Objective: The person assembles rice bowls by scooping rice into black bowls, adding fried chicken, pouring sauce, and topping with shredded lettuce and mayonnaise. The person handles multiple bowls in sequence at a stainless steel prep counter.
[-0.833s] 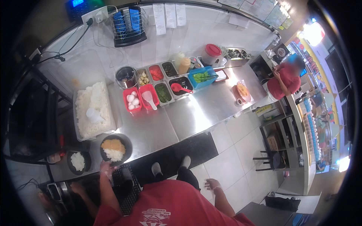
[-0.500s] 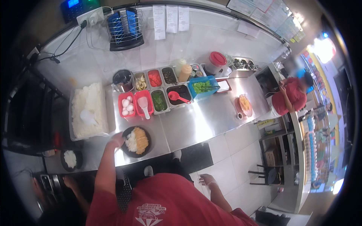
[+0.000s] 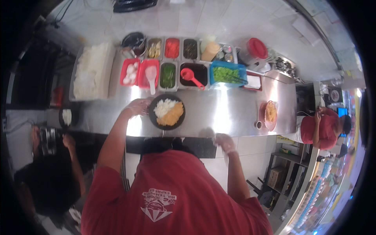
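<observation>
A round black bowl rests on the steel counter, with white rice in its left part and a golden-brown breaded cutlet beside it. My left hand, in a clear glove, grips the bowl's left rim; the fingertips are partly hard to make out. At the counter's near edge my right hand, also gloved, holds nothing, its fingers loosely bent and apart. Just beyond the bowl a white rice paddle lies in a red tub, next to a container of chopped greens.
Farther back stand eggs in a red tub, a red ladle in dark sauce and a blue lettuce bin. A large rice tub is left, a basket of fried food right. Co-workers stand left and right.
My left hand and the bowl have moved right and farther in, closer to the containers. My right hand has come up to the counter's edge. The view has shifted too.
</observation>
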The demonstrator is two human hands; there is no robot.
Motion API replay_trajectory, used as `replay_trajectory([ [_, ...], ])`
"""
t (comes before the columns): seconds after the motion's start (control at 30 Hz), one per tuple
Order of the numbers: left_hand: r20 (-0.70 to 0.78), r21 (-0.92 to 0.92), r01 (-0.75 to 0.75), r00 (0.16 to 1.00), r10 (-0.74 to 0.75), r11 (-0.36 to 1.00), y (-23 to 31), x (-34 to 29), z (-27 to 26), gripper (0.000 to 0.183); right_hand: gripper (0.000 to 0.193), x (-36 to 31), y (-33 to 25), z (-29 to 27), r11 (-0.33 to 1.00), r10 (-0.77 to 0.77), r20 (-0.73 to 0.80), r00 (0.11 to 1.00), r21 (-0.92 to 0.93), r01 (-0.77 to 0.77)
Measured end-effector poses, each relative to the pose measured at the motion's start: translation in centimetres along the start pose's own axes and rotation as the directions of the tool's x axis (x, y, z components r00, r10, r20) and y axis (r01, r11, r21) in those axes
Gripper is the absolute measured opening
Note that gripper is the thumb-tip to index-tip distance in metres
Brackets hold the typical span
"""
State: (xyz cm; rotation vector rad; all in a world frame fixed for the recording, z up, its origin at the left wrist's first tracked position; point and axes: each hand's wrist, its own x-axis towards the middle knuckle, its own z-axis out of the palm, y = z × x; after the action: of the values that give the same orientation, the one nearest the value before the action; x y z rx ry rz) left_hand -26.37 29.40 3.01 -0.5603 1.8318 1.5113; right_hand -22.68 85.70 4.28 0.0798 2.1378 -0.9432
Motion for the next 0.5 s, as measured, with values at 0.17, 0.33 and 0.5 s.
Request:
replay_trajectory([
  [0.17, -0.218, -0.499, -0.032, 0.972, -0.090, 0.866, -10.9, -5.4, 0.6, 0.046, 0.039, 5.6, -10.7, -4.0, 0.994, -0.082, -0.153, 0.985, 0.065, 0.093],
  [0.33, -0.093, -0.627, 0.058, 0.984, -0.149, 0.777, -11.8, -6.9, 7.1, 0.044, 0.040, 10.7, -19.8, -4.4, 0.804, -0.579, -0.364, 0.729, -0.404, 0.437],
  [0.5, -0.053, -0.691, 0.033, 0.994, -0.097, 0.722, -7.3, -5.6, 12.9, 0.050, 0.028, 15.3, -25.2, -3.0, 0.805, -0.419, -0.318, 0.851, -0.564, 0.185],
])
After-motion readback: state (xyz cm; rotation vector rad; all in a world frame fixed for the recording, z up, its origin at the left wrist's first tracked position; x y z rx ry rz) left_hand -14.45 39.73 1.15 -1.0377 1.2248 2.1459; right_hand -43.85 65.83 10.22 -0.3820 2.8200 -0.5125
